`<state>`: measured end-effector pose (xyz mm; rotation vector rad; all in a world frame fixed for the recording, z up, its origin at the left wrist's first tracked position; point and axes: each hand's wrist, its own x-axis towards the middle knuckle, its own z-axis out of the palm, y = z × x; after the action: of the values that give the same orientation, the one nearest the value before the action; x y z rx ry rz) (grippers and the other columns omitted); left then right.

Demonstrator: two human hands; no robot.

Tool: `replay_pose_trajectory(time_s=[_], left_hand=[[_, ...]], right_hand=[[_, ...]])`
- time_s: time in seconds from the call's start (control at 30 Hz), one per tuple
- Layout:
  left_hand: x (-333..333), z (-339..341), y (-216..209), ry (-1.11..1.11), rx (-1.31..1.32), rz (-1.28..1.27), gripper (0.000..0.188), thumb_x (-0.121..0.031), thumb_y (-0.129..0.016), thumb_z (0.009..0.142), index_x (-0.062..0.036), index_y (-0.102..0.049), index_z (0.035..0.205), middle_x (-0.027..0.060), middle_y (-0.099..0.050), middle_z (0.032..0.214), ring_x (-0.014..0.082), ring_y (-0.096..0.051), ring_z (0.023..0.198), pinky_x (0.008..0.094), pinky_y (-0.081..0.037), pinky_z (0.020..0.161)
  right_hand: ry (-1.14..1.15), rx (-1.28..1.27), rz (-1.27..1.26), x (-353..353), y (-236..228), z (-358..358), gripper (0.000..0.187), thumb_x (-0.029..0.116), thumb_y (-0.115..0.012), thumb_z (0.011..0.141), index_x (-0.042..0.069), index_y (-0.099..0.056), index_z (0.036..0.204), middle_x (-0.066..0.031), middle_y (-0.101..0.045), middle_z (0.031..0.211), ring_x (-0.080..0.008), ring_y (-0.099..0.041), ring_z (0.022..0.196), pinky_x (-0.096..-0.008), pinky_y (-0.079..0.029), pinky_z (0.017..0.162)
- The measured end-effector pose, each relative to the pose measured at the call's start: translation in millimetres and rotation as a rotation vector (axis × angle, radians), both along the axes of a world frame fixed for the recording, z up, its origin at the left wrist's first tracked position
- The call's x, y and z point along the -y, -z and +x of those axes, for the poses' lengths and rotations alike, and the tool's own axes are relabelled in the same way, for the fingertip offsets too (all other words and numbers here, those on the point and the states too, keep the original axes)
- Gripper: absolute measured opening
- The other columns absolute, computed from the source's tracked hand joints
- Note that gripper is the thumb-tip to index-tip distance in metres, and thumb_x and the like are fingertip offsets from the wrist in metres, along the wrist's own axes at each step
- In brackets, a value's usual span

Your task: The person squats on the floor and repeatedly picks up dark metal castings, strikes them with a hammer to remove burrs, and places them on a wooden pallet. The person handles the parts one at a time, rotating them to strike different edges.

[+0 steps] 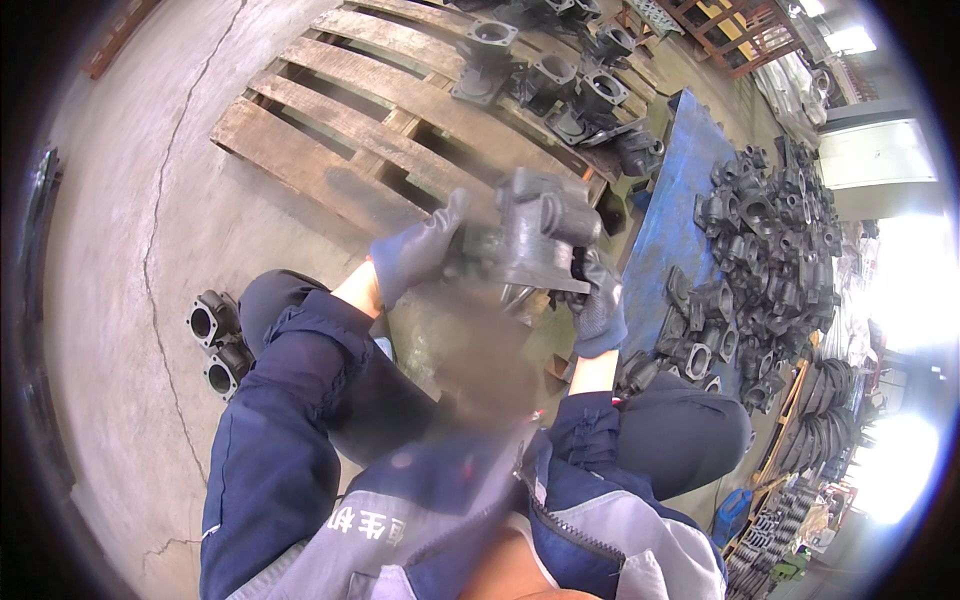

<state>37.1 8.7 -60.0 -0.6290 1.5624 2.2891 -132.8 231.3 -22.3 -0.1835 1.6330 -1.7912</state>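
A dark grey metal casting (545, 230), with a flat flange and round pipe-like openings, is held up in front of me. My right hand (600, 305), in a dark grey glove, grips the flange at its lower right edge. To the casting's left is my left hand (412, 255), gloved the same way, with a finger or thumb pointing up and apart from the part. A blurred patch hides some of the area beside that hand and below the casting.
Beyond my hands lies a wooden pallet (390, 110) carrying several similar castings (553, 75). On the right, a blue metal surface (672, 205) borders a large heap of castings (765, 240). Two flanged castings (215, 345) stand on the floor beside my left knee.
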Motion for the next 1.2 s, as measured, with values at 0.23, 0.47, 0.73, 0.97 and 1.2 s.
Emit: replay_pose_trajectory(time_s=[0.23,0.47,0.73,0.97,1.2], left_hand=[[13,1,130,-0.192,-0.251,-0.577,0.044,-0.04,-0.035,0.105,-0.0076,-0.057,0.126,0.0023,-0.063,0.102,0.0099,-0.056,0.083,0.0256,-0.048,0.073],[26,27,181,-0.163,-0.02,-0.211,0.037,-0.01,-0.055,0.096,-0.0046,-0.058,0.132,0.0012,-0.068,0.106,0.006,-0.06,0.093,0.0233,-0.049,0.081],[4,18,202,-0.044,-0.023,-0.999,0.04,-0.016,-0.059,0.088,-0.0093,-0.061,0.127,0.0084,-0.066,0.118,0.0213,-0.061,0.104,0.0354,-0.048,0.09],[-34,-15,77,-0.077,0.182,-1.683,0.045,-0.017,-0.067,0.076,-0.0024,-0.061,0.118,0.0159,-0.069,0.1,0.0319,-0.065,0.095,0.0429,-0.05,0.089],[-130,-32,121,-0.046,0.092,-1.4,0.018,-0.019,-0.061,0.08,-0.0074,-0.073,0.086,0.0135,-0.072,0.082,0.0321,-0.07,0.08,0.0433,-0.054,0.076]], right_hand=[[-0.304,-0.849,0.051,-3,143,-22,0.037,0.003,-0.061,0.088,-0.001,-0.059,0.124,-0.0078,-0.068,0.107,-0.0184,-0.065,0.089,-0.0308,-0.055,0.078],[-0.179,-0.054,0.167,-7,235,24,0.04,-0.004,-0.055,0.087,0.0,-0.057,0.127,-0.0083,-0.068,0.112,-0.0199,-0.065,0.096,-0.0338,-0.055,0.083],[-0.175,0.313,0.167,7,194,53,0.038,0.001,-0.049,0.091,0.001,-0.056,0.129,-0.0084,-0.067,0.11,-0.0177,-0.064,0.094,-0.034,-0.054,0.081],[-0.147,0.175,0.348,10,271,53,0.025,0.017,-0.048,0.097,0.008,-0.063,0.115,-0.0066,-0.068,0.101,-0.0193,-0.062,0.086,-0.0349,-0.053,0.077],[-0.531,-0.944,0.839,-4,266,-35,0.02,0.017,-0.056,0.086,0.001,-0.067,0.086,-0.0137,-0.066,0.074,-0.0254,-0.059,0.063,-0.0406,-0.048,0.061]])
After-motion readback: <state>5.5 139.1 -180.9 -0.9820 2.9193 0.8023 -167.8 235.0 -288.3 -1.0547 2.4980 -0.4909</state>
